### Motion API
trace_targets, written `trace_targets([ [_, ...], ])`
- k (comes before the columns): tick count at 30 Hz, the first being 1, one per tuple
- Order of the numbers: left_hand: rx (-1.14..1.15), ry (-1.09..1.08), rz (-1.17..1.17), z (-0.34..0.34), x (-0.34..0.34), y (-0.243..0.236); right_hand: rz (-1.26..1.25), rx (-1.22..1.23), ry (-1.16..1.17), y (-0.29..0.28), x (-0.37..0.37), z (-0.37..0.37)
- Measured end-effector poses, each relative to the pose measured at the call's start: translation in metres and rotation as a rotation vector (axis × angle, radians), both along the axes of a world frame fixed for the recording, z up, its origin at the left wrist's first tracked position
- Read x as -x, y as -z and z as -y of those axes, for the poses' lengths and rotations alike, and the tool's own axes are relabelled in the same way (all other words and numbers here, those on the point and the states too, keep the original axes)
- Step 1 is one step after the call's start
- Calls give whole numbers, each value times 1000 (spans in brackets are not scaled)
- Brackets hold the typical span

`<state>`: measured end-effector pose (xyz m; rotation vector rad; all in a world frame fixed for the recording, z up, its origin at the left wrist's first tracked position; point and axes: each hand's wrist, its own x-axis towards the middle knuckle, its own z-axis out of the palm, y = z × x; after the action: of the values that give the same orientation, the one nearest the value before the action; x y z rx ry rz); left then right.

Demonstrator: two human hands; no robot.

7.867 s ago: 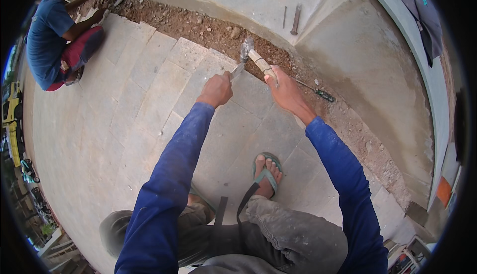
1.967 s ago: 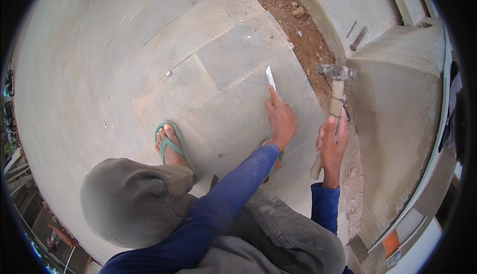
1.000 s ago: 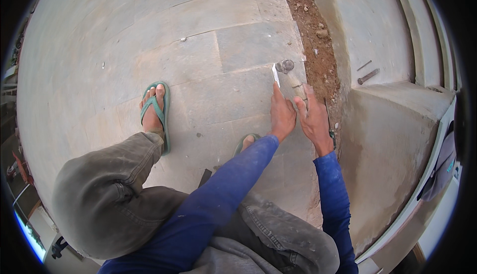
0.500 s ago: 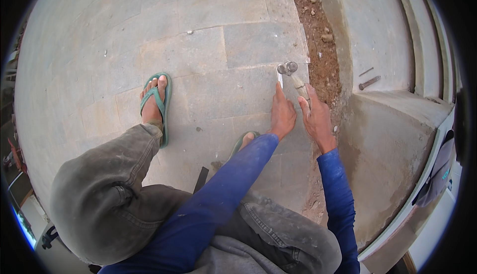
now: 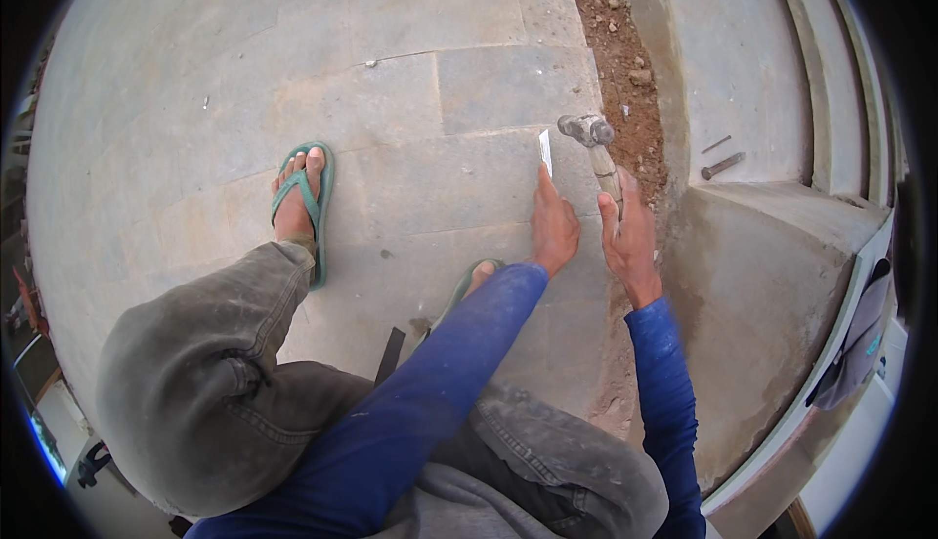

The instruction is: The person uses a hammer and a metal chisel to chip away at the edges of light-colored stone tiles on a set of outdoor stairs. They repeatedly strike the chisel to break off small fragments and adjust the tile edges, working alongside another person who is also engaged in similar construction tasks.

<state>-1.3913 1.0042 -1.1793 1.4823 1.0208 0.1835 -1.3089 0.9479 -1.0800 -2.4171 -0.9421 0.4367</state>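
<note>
Paving slabs (image 5: 391,182): bright, pale, soft daylight spreading evenly right across, shadows faint and smooth-edged
Flat metal tool (image 5: 545,153): there's the gleam, almost pure white
Hammer (image 5: 588,130): duller, head crisp enough
Trouser knee (image 5: 161,402): looming large, going soft up close
Concrete ledges (image 5: 842,70): bowing hard toward the rim
Lower-left edge: blue-white patch blazing, black corners closing in

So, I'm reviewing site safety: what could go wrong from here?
The grey metal-headed, wooden-handled hammer in the bare right hand could go astray and hit the bare left hand close by. The flat, silvery-white blade could slip and nick the extended left index finger against it. Any flying chips might hit the bare toes in the open green sandals.
</note>
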Motion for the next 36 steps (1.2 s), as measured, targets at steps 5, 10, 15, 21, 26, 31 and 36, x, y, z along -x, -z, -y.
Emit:
trace_targets([
  [5,-26,-4,3,1,-1,2,-41,125,-26,10,-4,0],
  [10,-16,14,-22,1,1,0,27,-3,12,7,4,1],
  [15,-17,24,-10,-2,2,4,-46,134,-6,-4,0,-14],
  [21,25,51,-6,-3,4,0,-74,164,32,-6,8,-11],
  [26,-27,13,13,-4,-1,4,108,-26,0,2,14,-7],
  [31,2,25,26,-3,5,3,-107,215,46,-18,8,-21],
  [36,16,38,19,0,6,0,30,45,44,-2,15,-7],
])
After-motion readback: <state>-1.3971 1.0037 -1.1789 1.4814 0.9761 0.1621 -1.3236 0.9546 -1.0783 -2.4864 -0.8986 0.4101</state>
